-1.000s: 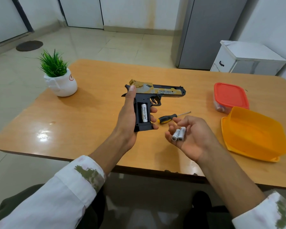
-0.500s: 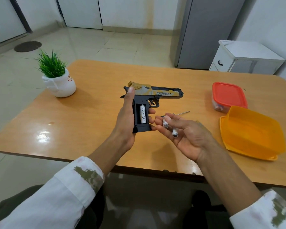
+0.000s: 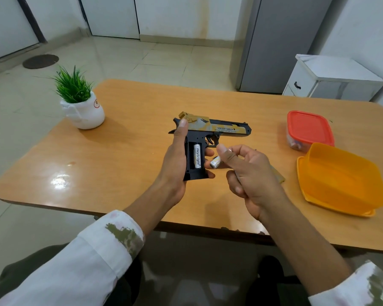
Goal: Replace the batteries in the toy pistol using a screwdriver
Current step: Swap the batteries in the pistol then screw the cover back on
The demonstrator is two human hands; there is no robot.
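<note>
Bright, even indoor light. Glare shines near the bench's (image 3: 124,160) front left corner; the plant pot (image 3: 84,113) casts a soft shadow. Lines bow at the edges.

You sit in a plain room of a home: a rounded wooden table (image 3: 119,164) on a glossy cream tiled floor (image 3: 164,62), white doors (image 3: 113,16) behind, a tall grey cabinet (image 3: 281,40), a white drawer unit (image 3: 332,78), a small potted plant (image 3: 80,104), a red-lidded food box (image 3: 308,127) and an orange tub (image 3: 341,180).

Two readable labels.
"Heybright" runs along the battery (image 3: 197,156) in the grip; "DESERT EAGLE" on the toy pistol (image 3: 226,128) slide.
</note>
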